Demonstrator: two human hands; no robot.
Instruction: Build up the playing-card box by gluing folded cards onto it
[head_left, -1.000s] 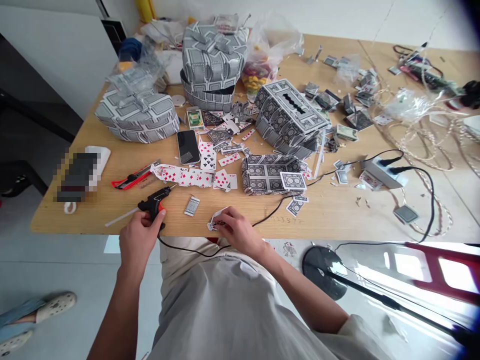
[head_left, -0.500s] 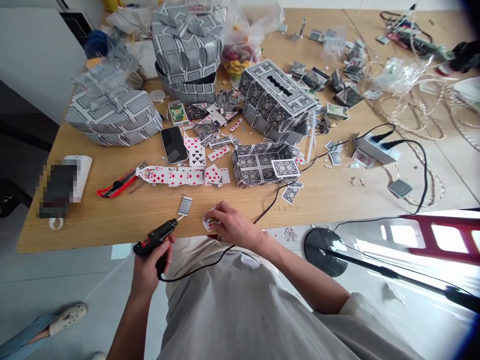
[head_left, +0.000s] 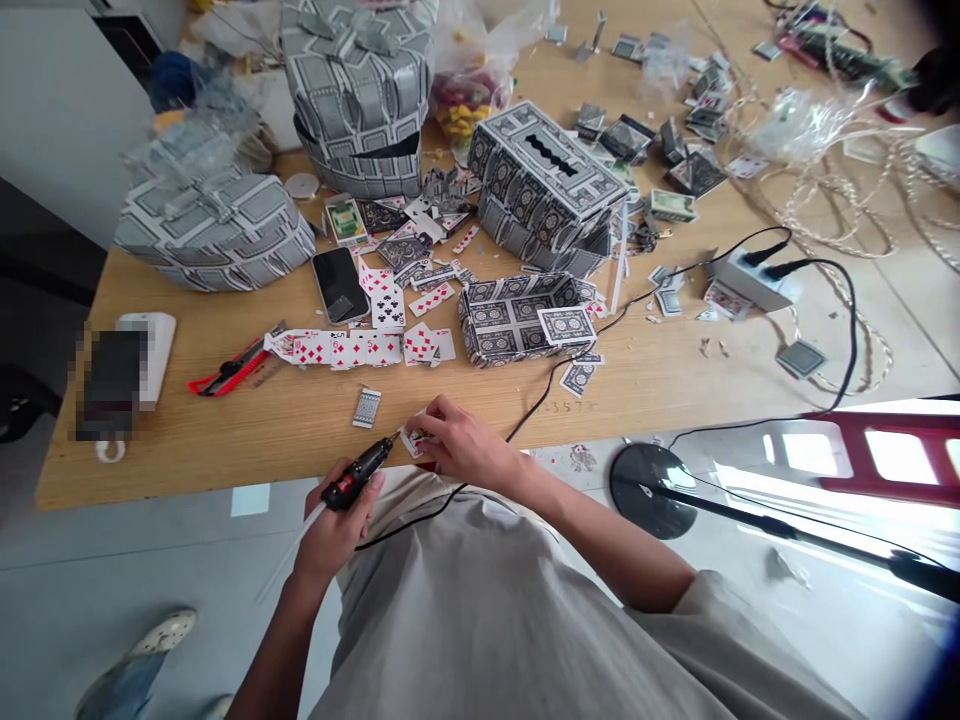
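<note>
A black hot glue gun [head_left: 358,474] is gripped in my left hand [head_left: 335,520], a white glue stick trailing from its back end. Its nozzle points at a playing card [head_left: 415,440] at the table's front edge. My right hand [head_left: 466,440] has its fingers closed on that card, partly covering it. Just left of it lies a small folded card piece [head_left: 367,408], grey patterned side up. Beyond my hands, a strip of joined playing cards [head_left: 341,349] stretches across the table. A shallow card tray [head_left: 491,352] stands right of the strip, with a loose card [head_left: 566,325] on its front rim.
Woven card baskets [head_left: 217,240] and a card box with a slot [head_left: 540,190] stand behind. A red utility knife [head_left: 232,370] and a phone [head_left: 340,285] lie left. The glue gun's cord [head_left: 536,405] runs towards a power strip [head_left: 757,275]. A person's foot [head_left: 166,633] shows lower left.
My left hand has moved right with the glue gun, bringing the nozzle from the small folded piece to the card at my right hand. My right hand has stayed nearly still.
</note>
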